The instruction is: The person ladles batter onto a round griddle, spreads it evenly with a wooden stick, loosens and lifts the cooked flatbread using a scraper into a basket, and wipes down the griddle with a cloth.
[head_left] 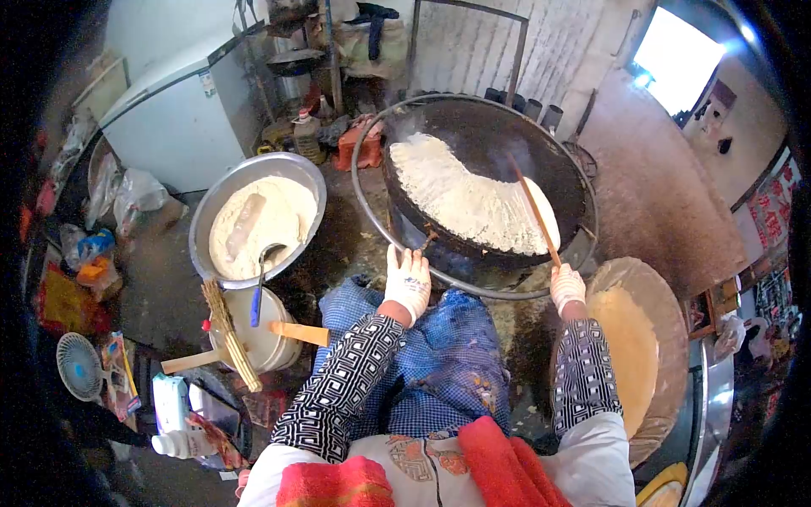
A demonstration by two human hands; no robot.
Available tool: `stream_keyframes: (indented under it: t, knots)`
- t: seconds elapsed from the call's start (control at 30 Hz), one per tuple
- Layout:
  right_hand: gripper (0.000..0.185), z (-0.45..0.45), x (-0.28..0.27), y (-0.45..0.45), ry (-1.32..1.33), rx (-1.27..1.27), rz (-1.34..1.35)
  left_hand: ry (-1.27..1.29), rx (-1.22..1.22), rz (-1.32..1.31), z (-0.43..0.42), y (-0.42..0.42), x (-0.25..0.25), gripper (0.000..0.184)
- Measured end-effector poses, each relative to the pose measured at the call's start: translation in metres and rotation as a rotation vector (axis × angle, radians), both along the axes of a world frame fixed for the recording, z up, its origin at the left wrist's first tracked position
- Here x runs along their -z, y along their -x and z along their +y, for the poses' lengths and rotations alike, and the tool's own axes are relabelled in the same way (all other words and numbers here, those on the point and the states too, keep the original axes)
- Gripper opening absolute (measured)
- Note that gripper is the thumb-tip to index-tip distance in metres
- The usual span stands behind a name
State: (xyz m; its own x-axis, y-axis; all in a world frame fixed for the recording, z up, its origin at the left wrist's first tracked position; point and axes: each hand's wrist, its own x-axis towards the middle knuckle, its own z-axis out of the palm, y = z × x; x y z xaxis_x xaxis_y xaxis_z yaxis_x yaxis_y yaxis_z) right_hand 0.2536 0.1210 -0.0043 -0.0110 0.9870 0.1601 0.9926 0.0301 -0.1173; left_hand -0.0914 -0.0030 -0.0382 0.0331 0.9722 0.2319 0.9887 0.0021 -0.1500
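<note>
My right hand (567,287), in a white glove, is closed round the lower end of a long wooden stick (535,213). The stick slants up across a thin pale sheet of batter (469,198) on the round black griddle (473,114). My left hand (407,283), also gloved, has its fingers stretched out at the near side of the metal ring (363,198) around the griddle. Its fingertips are close to a small brown handle-like piece (430,239); whether they touch it is unclear. Steam rises from the griddle.
At left stands a metal basin (318,182) of pale batter with a ladle (258,291). Below it, a bucket (274,351) carries a straw brush (228,334) and a wooden scraper (300,332). A plastic-lined round tub (672,338) stands right. A white freezer (169,127) is behind.
</note>
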Motion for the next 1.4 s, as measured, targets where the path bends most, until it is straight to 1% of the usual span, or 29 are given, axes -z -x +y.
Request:
stream_keyframes:
  t: [0.07,0.1,0.13,0.17,0.23,0.27,0.3,0.33,0.37,0.4,0.47,0.53,0.6,0.7,0.73,0.8,0.83,0.87,0.9,0.97,1.0,1.03,1.07,1.1,1.13,1.2,1.33,1.37,1.4]
  knots:
    - [0.028,-0.017,-0.005,0.014,0.048,-0.071,0.0,0.002,-0.022,-0.025,0.0,0.005,-0.005,0.046]
    - [0.027,-0.035,-0.009,0.02,0.073,-0.168,0.003,0.001,-0.041,-0.046,0.001,0.008,-0.006,0.046]
    - [0.027,-0.026,0.029,0.004,0.043,-0.265,-0.091,-0.043,-0.055,-0.083,0.004,0.012,0.001,0.045]
    - [0.028,-0.028,0.039,-0.004,0.065,-0.257,-0.119,-0.069,-0.064,-0.096,0.003,0.015,0.003,0.044]
    - [0.031,-0.003,0.026,-0.024,0.017,-0.057,-0.097,-0.096,-0.094,-0.109,0.005,0.029,0.006,0.044]
    - [0.032,0.006,0.019,-0.025,-0.027,-0.048,-0.104,-0.105,-0.115,-0.106,0.002,0.032,-0.002,0.044]
    - [0.032,0.008,0.02,-0.019,-0.075,-0.069,-0.131,-0.042,-0.152,-0.175,-0.003,0.032,-0.009,0.043]
    - [0.032,0.012,0.016,-0.014,-0.134,-0.086,-0.155,-0.058,-0.184,-0.146,-0.007,0.033,-0.013,0.044]
    - [0.033,0.002,-0.002,0.0,-0.026,-0.112,-0.136,-0.058,-0.16,-0.171,-0.011,0.031,-0.015,0.045]
    - [0.035,-0.012,-0.016,0.017,-0.043,-0.13,-0.167,-0.058,-0.139,-0.201,-0.014,0.025,-0.016,0.045]
    - [0.035,-0.005,-0.001,0.013,0.096,-0.078,-0.186,0.165,-0.007,-0.328,-0.026,-0.011,-0.059,0.048]
    - [0.037,0.01,0.004,0.002,0.081,0.036,-0.132,0.178,0.14,-0.229,-0.028,-0.045,-0.043,0.049]
    - [0.036,0.02,0.005,0.003,0.017,-0.015,-0.161,0.007,0.139,-0.205,-0.025,-0.057,-0.008,0.048]
    - [0.035,0.007,0.001,0.014,0.003,-0.12,-0.189,0.011,0.15,-0.087,-0.026,-0.046,-0.008,0.046]
    - [0.034,-0.005,-0.001,0.02,0.051,-0.148,-0.218,0.01,0.154,-0.059,-0.027,-0.041,-0.009,0.046]
    - [0.034,-0.008,0.015,0.002,0.082,-0.122,-0.038,-0.034,0.141,-0.039,-0.023,-0.037,0.0,0.044]
    - [0.034,0.011,0.025,-0.017,0.036,-0.049,-0.165,-0.034,0.133,-0.039,-0.021,-0.035,-0.001,0.044]
    - [0.035,0.015,0.02,-0.018,0.005,-0.008,-0.15,-0.034,0.127,-0.038,-0.021,-0.032,-0.006,0.043]
    - [0.036,0.019,0.018,-0.018,0.007,-0.018,-0.125,0.152,0.095,-0.068,-0.018,-0.032,-0.012,0.048]
    - [0.037,0.014,0.007,-0.002,0.007,-0.048,-0.074,0.155,0.097,-0.043,-0.019,-0.026,-0.016,0.047]
    - [0.035,0.008,0.003,0.004,0.068,-0.06,-0.022,0.167,0.091,-0.049,-0.019,-0.025,-0.02,0.047]
    - [0.034,0.003,0.014,0.005,0.039,-0.151,-0.11,0.161,0.078,-0.061,-0.017,-0.024,-0.018,0.047]
    - [0.033,-0.003,0.021,0.008,0.014,-0.246,-0.204,0.084,0.073,-0.093,-0.013,-0.021,-0.007,0.045]
    - [0.032,-0.008,0.025,0.006,0.006,-0.208,-0.17,0.019,0.065,-0.066,-0.011,-0.019,0.006,0.046]
    - [0.032,0.007,0.036,-0.009,0.021,-0.084,-0.137,-0.048,0.063,-0.033,-0.007,-0.015,0.01,0.048]
    - [0.031,0.023,0.024,-0.021,-0.001,-0.017,-0.127,0.01,0.037,-0.019,-0.005,-0.011,0.005,0.052]
    - [0.033,0.008,0.0,0.005,-0.019,-0.083,-0.066,-0.057,0.02,-0.043,0.001,0.0,0.013,0.049]
    - [0.035,0.006,0.006,0.005,0.025,-0.136,-0.12,-0.059,0.003,-0.038,0.001,0.001,0.008,0.047]
    - [0.036,0.006,0.01,0.003,0.122,-0.076,-0.137,-0.119,0.007,-0.018,0.003,0.005,0.015,0.046]
